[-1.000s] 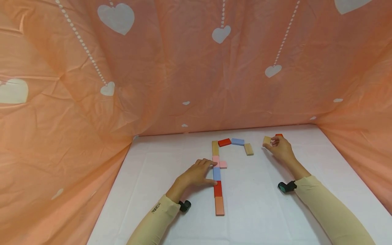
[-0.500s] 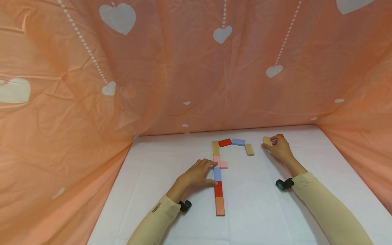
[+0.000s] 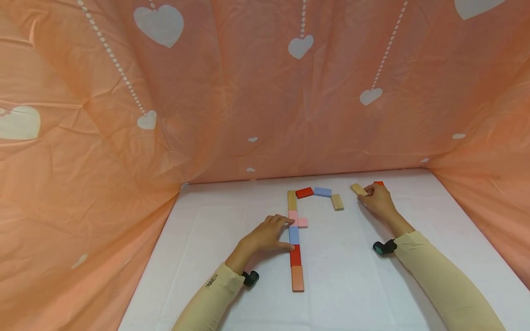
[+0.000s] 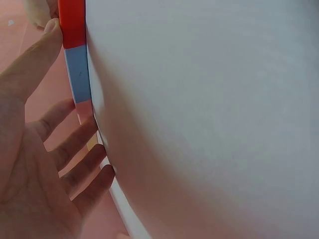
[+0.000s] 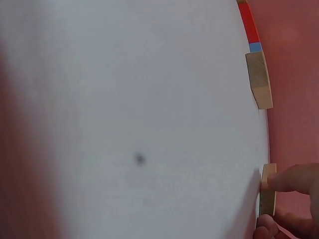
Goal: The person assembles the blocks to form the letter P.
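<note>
My right hand (image 3: pixel 380 201) pinches a plain wooden block (image 3: pixel 357 189) at the far right of the table; in the right wrist view thumb and fingers lie on that wooden block (image 5: pixel 268 191). Behind this hand a red block (image 3: pixel 378 183) is partly hidden. Spread along a straight column of blocks, my left hand (image 3: pixel 265 235) has its thumb at a red block (image 3: pixel 295 255) and its index fingertip at a pink block (image 3: pixel 293 215). Between them lies a blue block (image 3: pixel 294 235), also seen as a blue block (image 4: pixel 79 74) in the left wrist view.
An orange block (image 3: pixel 297 278) forms the column's near end, a wooden block (image 3: pixel 291 200) its far end. A small pink block (image 3: pixel 303 223) juts right. From the top curve a red block (image 3: pixel 304 192), a blue block (image 3: pixel 322 191) and another wooden block (image 3: pixel 337 202). An orange curtain (image 3: pixel 265 115) backs the table.
The wooden block in my right hand has turned and now slants, its far end pointing left. That hand has shifted slightly; my left hand stays where it was.
</note>
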`<act>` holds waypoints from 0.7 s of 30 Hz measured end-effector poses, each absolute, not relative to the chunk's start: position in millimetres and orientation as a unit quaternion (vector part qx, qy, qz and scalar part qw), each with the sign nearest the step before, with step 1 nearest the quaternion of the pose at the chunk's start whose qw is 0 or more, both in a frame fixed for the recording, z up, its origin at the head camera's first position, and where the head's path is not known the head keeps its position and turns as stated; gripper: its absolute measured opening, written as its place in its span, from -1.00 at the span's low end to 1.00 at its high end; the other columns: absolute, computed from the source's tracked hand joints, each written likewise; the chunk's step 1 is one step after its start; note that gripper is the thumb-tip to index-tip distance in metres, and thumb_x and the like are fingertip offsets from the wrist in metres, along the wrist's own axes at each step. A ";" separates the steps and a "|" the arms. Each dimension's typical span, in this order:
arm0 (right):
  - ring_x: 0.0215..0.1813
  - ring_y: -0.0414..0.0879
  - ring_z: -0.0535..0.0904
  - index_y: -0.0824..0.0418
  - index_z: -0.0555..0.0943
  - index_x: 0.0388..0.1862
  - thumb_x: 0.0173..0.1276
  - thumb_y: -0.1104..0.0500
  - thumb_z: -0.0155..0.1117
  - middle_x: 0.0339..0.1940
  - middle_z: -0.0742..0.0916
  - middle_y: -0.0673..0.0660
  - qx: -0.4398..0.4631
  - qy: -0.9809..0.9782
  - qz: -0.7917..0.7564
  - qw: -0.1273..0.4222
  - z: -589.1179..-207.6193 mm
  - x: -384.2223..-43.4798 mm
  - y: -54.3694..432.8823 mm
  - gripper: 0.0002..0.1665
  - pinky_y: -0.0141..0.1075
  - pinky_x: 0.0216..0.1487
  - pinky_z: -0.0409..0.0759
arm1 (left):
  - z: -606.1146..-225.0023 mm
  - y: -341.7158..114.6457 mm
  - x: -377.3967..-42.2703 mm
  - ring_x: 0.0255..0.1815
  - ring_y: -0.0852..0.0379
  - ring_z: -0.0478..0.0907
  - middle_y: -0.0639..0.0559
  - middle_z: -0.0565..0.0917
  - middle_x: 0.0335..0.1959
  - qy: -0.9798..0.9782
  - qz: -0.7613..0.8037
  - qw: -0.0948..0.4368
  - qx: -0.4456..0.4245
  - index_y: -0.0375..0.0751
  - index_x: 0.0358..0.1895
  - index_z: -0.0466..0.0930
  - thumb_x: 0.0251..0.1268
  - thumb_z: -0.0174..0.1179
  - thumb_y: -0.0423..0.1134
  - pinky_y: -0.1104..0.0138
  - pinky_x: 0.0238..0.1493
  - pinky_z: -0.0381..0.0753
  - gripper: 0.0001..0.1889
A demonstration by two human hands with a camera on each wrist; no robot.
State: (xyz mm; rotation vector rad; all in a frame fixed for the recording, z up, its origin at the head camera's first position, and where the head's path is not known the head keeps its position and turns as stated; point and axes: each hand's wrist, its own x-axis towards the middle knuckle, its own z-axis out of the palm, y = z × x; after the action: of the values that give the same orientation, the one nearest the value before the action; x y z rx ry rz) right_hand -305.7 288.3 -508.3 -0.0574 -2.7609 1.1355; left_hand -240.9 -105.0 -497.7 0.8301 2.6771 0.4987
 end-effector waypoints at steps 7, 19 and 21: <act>-0.07 0.34 0.66 0.62 0.61 0.10 0.37 0.23 0.38 -0.16 0.72 0.48 -0.018 -0.920 0.382 0.085 -507.5 -303.4 289.6 -0.51 -0.13 -0.13 0.55 | -496.9 -105.1 -240.5 0.54 -0.11 0.32 -0.07 0.41 0.54 0.930 0.175 0.145 0.290 -0.01 0.61 0.35 0.33 0.49 0.18 0.00 0.56 0.41 -0.13; -0.04 0.23 0.63 0.56 0.61 0.19 0.47 0.19 0.42 -0.07 0.71 0.42 0.024 -0.914 0.398 0.071 -497.0 -291.6 280.6 -0.50 -0.23 -0.13 0.58 | -496.5 -104.8 -240.2 0.54 -0.12 0.33 -0.09 0.42 0.55 0.929 0.175 0.143 0.293 -0.02 0.61 0.35 0.35 0.48 0.16 -0.01 0.56 0.41 -0.15; -0.03 0.22 0.62 0.54 0.61 0.20 0.46 0.20 0.44 -0.06 0.69 0.40 0.041 -0.914 0.397 0.064 -494.7 -288.9 276.5 -0.50 -0.24 -0.13 0.58 | -496.4 -105.0 -240.1 0.53 -0.12 0.33 -0.10 0.41 0.55 0.929 0.176 0.143 0.292 -0.02 0.61 0.35 0.35 0.48 0.16 -0.01 0.55 0.42 -0.14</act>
State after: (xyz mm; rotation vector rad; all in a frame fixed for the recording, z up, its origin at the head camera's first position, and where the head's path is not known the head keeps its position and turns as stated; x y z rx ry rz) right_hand -288.9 276.5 -494.7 0.1240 -2.7607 1.1998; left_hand -240.1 -105.0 -496.4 0.8408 2.6794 0.5077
